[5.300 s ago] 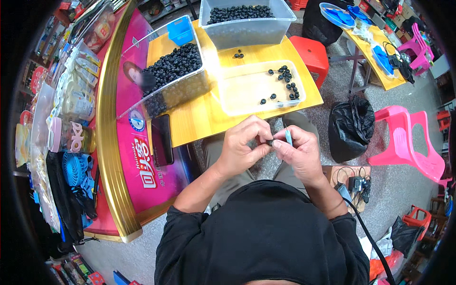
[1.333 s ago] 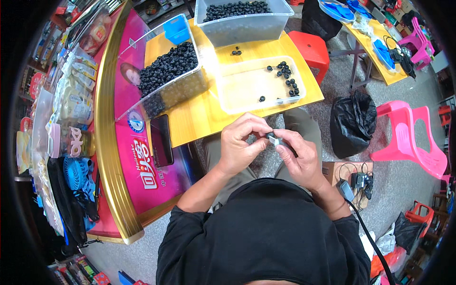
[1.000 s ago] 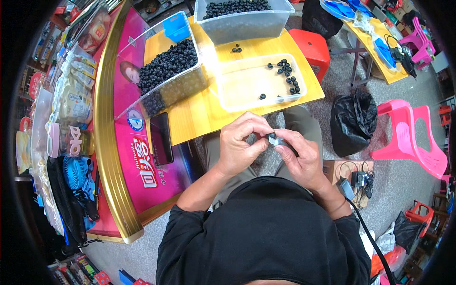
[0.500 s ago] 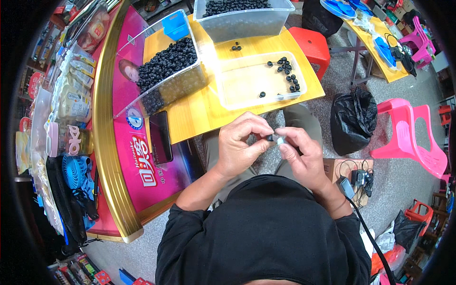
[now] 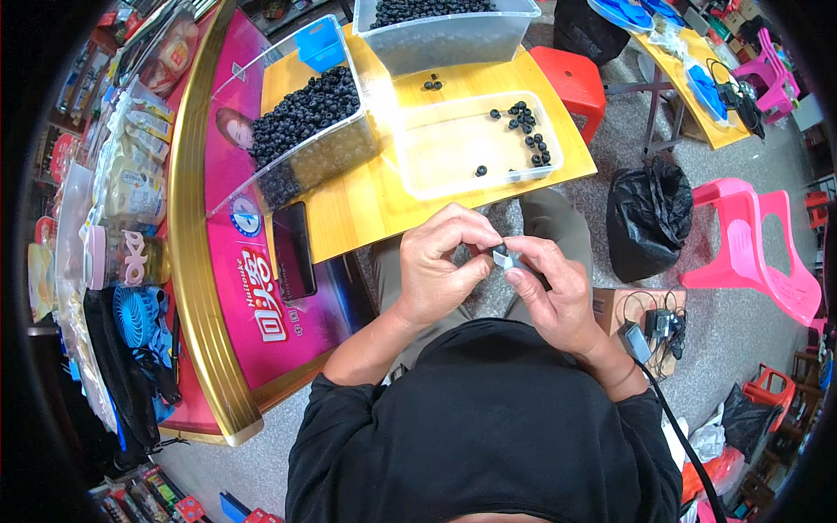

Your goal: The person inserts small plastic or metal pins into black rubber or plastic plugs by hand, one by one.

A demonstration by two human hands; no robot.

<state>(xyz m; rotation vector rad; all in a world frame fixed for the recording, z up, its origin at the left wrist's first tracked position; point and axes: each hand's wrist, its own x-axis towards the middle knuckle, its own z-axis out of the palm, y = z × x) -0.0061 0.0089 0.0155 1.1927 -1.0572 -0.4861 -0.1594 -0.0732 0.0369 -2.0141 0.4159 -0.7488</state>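
My left hand (image 5: 440, 266) pinches a small black round piece (image 5: 500, 249) between thumb and fingertips, above my lap. Against it, my right hand (image 5: 560, 292) grips a small tool (image 5: 506, 260) with a pale, shiny tip and what looks like a dark handle; its exact kind cannot be made out. The fingertips of both hands almost meet. Just beyond them, a shallow clear tray (image 5: 440, 166) on the yellow table holds several loose black round pieces (image 5: 527, 120), mostly toward its right side.
A clear bin (image 5: 344, 139) heaped with black pieces holds a blue cup (image 5: 321, 45) at its far end. Another full bin (image 5: 445, 45) stands behind. A phone (image 5: 295, 248) lies left. To the right are a red stool (image 5: 571, 87), a black bag (image 5: 649, 218) and a pink chair (image 5: 750, 244).
The tool in my right hand has turned, so its shiny tip shows more broadly against the black piece. My left hand has stayed almost still.
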